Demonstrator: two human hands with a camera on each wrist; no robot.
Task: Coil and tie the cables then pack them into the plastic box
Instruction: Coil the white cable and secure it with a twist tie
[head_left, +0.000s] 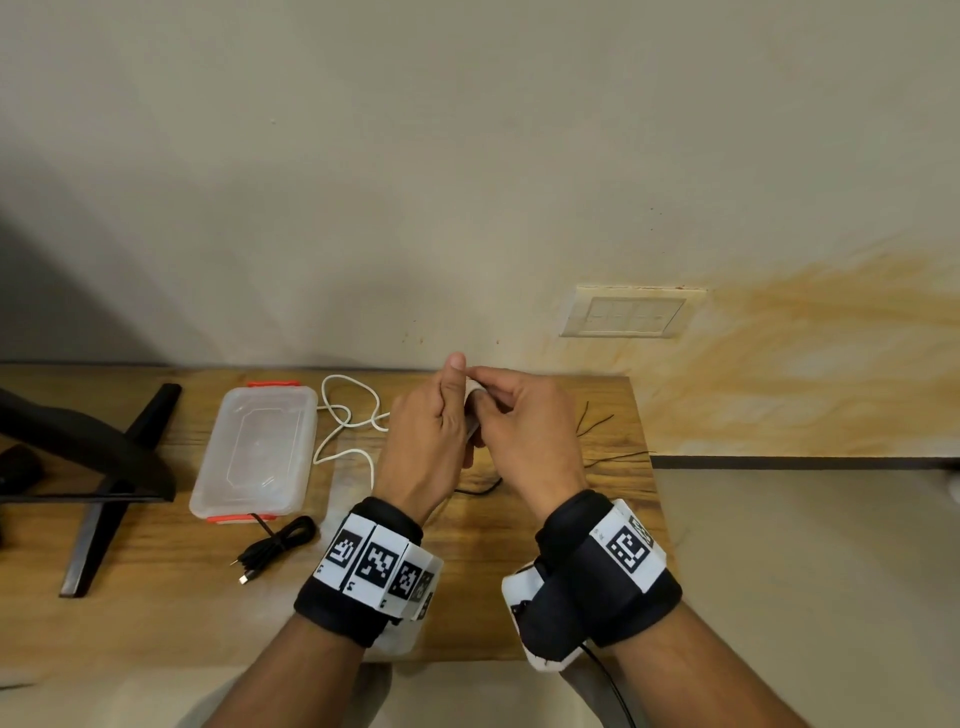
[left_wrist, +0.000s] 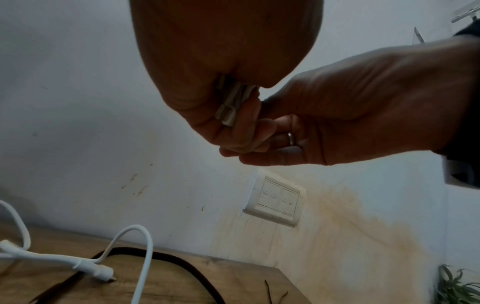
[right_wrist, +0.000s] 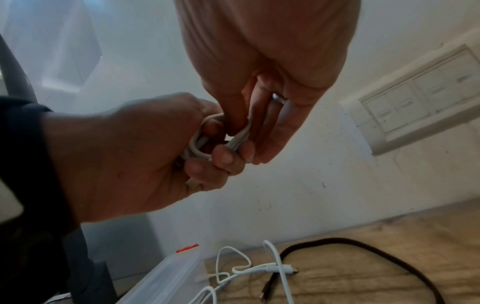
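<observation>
At the far left of the head view a dark chair leg (head_left: 93, 519) stands on the wooden table's (head_left: 171, 613) left side; next to it, in the lower left part of the frame, the clear plastic box (head_left: 257, 452) lies with its lid on and orange clips at both ends; just below the box sits a small black cable (head_left: 278, 543), already coiled up; to the right of the box a loose white cable (head_left: 345, 415) curls over the table; in the middle of the frame the left hand (head_left: 423, 447) is held up off the table with its fingers curled round a small white coiled cable (right_wrist: 200, 144); the right hand (head_left: 524, 436) touches it from the right, and its thumb and first finger pinch the coil; under the hands a long dark cable (right_wrist: 369, 259) lies loose on the wood; further right thin black ties (head_left: 597, 423) lie near the table's edge; above them, right of the middle, a pale switch plate (head_left: 628, 314) sits on the stained wall.
</observation>
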